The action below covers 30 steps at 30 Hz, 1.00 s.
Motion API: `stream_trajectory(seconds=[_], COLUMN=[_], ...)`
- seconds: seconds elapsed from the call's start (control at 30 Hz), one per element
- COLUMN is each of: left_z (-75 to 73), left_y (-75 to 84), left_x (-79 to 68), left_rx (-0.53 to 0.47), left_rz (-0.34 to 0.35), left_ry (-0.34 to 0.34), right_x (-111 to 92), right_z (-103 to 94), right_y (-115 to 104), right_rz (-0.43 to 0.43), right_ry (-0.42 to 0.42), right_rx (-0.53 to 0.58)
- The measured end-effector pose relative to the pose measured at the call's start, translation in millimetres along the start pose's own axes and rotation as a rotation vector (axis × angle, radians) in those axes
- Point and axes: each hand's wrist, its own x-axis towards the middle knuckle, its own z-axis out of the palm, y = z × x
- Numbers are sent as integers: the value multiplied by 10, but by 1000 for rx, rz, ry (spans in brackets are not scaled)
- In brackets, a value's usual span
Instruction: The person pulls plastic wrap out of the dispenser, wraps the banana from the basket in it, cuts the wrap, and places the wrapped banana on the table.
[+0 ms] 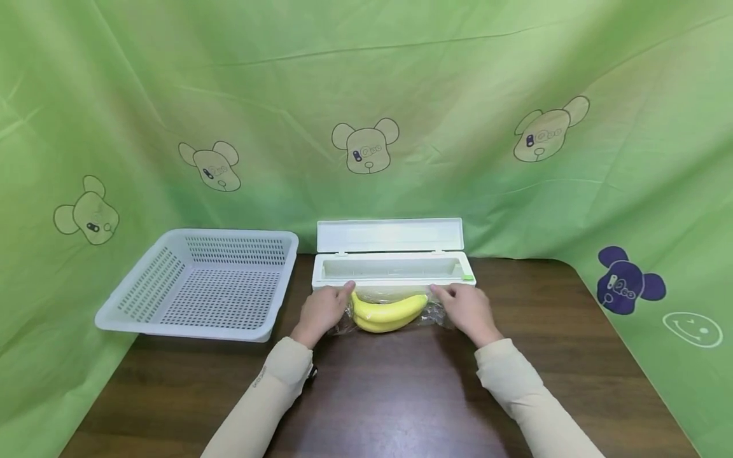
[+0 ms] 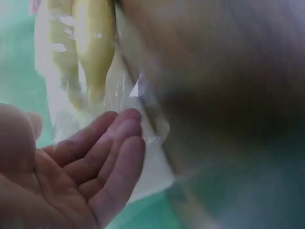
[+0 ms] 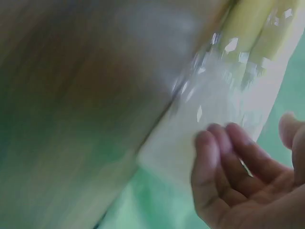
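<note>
Two yellow bananas (image 1: 389, 312) lie side by side under clear plastic wrap (image 1: 435, 313), in front of the white wrap dispenser box (image 1: 394, 272). My left hand (image 1: 325, 312) is at the left end of the wrap, by the banana stems. At the opposite end is my right hand (image 1: 466, 310). In the left wrist view, loosely bent fingers (image 2: 107, 160) reach the crinkled film, the thumb standing apart from them. The right wrist view likewise shows fingertips (image 3: 206, 138) at the film and the thumb (image 3: 288, 129) separate.
The dispenser's lid (image 1: 390, 235) stands raised at the back, with a small green piece (image 1: 467, 277) at the box's right end. A white perforated basket (image 1: 220, 299) sits on the left of the brown table (image 1: 395, 394). Green printed fabric (image 1: 446, 76) hangs behind and at both sides.
</note>
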Motion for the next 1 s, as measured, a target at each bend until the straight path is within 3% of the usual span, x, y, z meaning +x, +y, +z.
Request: stream_trajectory(seconds=[0.13, 0.2, 0.3, 0.4, 0.57, 0.7, 0.93, 1.0], left_z=[-120, -172, -233, -259, -199, -114, 136, 233], left_y=[51, 109, 267, 497, 888, 1159, 1546, 1648], left_x=[-33, -45, -46, -17, 70, 153, 404, 460], left_rx=[96, 168, 249, 245, 195, 153, -49, -34], left_rz=[3, 33, 103, 178, 287, 341, 391, 389], left_ry=[96, 167, 259, 267, 196, 104, -102, -137], right_x=[7, 37, 139, 267, 365, 363, 359, 354], right_z=[-184, -246, -294, -301, -256, -211, -171, -171], right_y=[211, 305, 434, 544, 664, 678, 655, 652], right_rz=[21, 28, -9, -93, -151, -153, -168, -170], right_ry=[159, 180, 93, -27, -127, -126, -112, -105], right_rx=[5, 22, 40, 51, 55, 27, 12, 18])
